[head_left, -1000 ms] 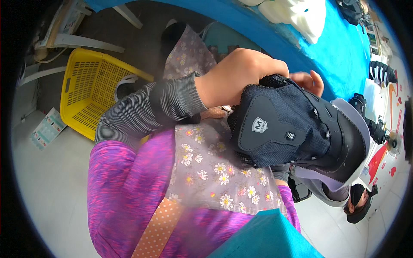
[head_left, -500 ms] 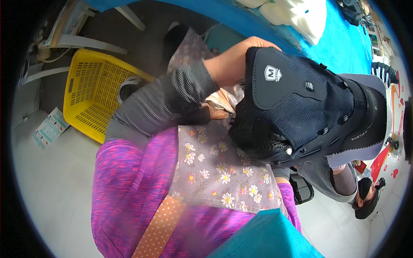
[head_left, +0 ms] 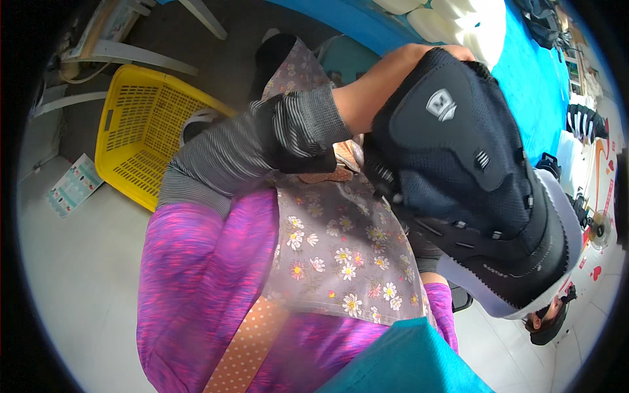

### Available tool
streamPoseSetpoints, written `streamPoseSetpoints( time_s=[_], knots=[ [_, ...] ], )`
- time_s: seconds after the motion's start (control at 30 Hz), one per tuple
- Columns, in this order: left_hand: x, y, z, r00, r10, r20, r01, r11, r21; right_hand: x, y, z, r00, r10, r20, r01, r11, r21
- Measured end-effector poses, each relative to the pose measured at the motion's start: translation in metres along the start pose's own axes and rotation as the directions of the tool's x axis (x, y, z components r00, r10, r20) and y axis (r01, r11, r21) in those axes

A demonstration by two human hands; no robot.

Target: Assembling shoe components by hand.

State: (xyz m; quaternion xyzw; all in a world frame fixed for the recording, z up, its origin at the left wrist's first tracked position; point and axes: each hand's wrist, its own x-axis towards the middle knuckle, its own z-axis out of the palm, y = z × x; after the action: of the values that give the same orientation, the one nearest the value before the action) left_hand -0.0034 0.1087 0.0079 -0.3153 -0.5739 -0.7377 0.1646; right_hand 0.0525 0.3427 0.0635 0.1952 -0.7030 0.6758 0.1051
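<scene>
A black mesh high-top shoe (head_left: pixel 458 177) with a pale grey sole (head_left: pixel 498 298) is held up close over my lap, its back with a small grey badge turned upward. My left hand (head_left: pixel 429 54) curls over the shoe's top edge and grips it; my forearm in a grey striped sleeve reaches in from the left. My right hand is hidden behind the shoe; only a bit of dark sleeve shows under it. A flowered grey apron (head_left: pixel 334 249) covers my purple-clad legs.
A yellow plastic basket (head_left: pixel 131 144) stands on the floor at left, a printed leaflet (head_left: pixel 72 187) beside it. A blue table (head_left: pixel 524 72) runs along the top right with white foam pieces (head_left: pixel 472 19) and another black shoe (head_left: pixel 583 121).
The shoe has swung up and to the right, closer to the camera, its back now upward. My left arm rose with it; fingers seen beside the shoe earlier are now covered.
</scene>
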Motion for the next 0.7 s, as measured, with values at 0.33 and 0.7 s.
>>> streamPoseSetpoints(
  time_s=[0.33, 0.7],
  knots=[
    [-0.008, 0.016, -0.035, 0.679, -0.464, 0.569, 0.593, 0.804, -0.051, 0.015, 0.011, 0.01, 0.994, -0.05, -0.097, 0.034, 0.988, -0.153],
    [-0.004, 0.017, 0.012, 0.698, -0.568, 0.437, 0.506, 0.822, 0.261, 0.016, 0.043, 0.022, 0.964, -0.26, 0.06, 0.162, 0.389, -0.907]
  ],
)
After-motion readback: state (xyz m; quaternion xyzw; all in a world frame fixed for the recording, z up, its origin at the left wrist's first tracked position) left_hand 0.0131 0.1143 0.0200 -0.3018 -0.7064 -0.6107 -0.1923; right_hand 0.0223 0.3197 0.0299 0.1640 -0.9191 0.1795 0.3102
